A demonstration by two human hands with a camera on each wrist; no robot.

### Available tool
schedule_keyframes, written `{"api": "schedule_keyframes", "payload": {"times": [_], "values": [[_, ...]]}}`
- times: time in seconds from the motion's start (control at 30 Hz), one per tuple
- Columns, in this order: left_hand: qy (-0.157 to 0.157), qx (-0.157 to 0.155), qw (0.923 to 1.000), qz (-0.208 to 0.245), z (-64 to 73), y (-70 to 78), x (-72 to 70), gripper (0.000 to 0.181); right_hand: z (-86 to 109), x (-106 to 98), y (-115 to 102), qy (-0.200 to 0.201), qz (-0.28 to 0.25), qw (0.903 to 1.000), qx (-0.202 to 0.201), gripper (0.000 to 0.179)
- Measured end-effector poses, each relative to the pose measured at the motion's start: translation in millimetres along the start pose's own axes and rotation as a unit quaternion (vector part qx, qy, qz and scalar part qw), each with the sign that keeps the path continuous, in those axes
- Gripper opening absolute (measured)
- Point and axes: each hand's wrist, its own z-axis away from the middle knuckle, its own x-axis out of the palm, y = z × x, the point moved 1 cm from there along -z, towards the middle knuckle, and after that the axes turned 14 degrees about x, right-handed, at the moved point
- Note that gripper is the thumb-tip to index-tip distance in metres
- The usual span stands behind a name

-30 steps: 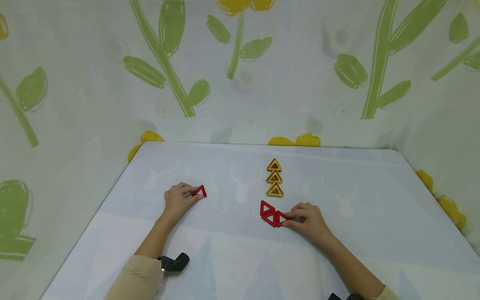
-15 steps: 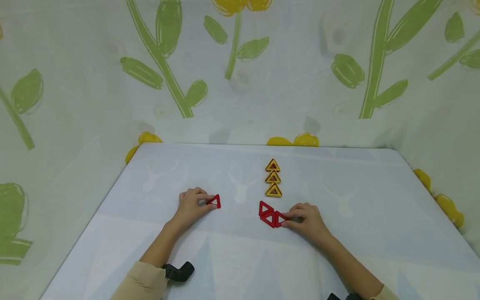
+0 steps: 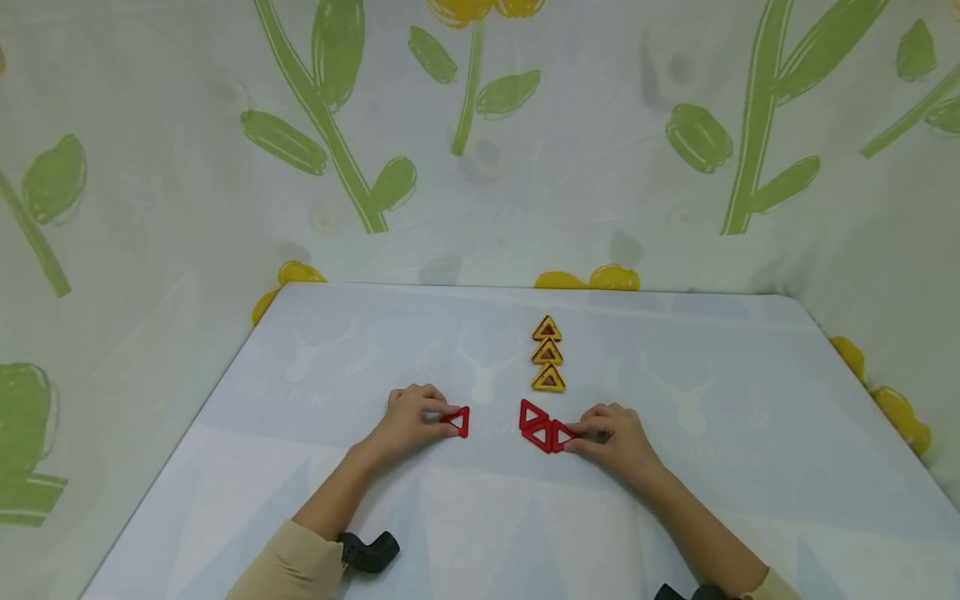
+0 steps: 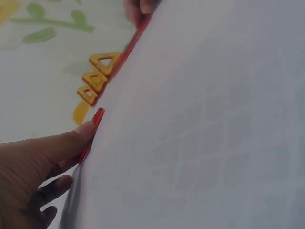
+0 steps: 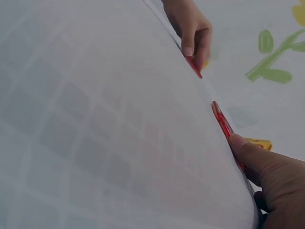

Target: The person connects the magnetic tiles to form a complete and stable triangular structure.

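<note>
My left hand (image 3: 414,421) pinches a red triangular tile (image 3: 464,422) with a hollow middle, between thumb and fingers, close to the table. To its right, across a gap, three red triangles (image 3: 524,414) lie edge to edge on the cloth. The rightmost of them is pinched by my right hand (image 3: 618,444). In the left wrist view the left hand (image 4: 43,167) holds its red tile (image 4: 97,117) seen edge-on. The right wrist view shows my right thumb on the red tiles (image 5: 220,117), with their shapes mostly hidden.
Three yellow triangles (image 3: 548,353) with brownish centres form a column just beyond the red group. A pale patterned cloth covers the table (image 3: 690,392). Behind it hangs a backdrop (image 3: 570,200) with green leaves and yellow flowers.
My left hand has moved right and toward me with its red triangle, nearing the red group. The right hand has stayed in place on its triangle.
</note>
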Motion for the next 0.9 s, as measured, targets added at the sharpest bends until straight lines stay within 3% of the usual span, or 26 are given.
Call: {"api": "schedule_keyframes", "payload": {"times": [0.13,0.5,0.9], "values": [[-0.022,0.027,0.9994,-0.01,-1.8,8.6,5.7,0.031,0.2,-0.7,0.9,-0.001,0.0,1.0,0.002,0.022],[-0.065,0.065,0.9957,-0.012,-6.1,25.7,20.1,0.027,0.7,0.0,-1.2,-0.006,-0.01,0.9999,0.009,0.023],[-0.078,0.093,0.9926,-0.009,-9.8,32.7,32.0,0.027,0.1,-1.6,-3.9,-0.013,-0.005,0.9995,0.027,0.023]]}}
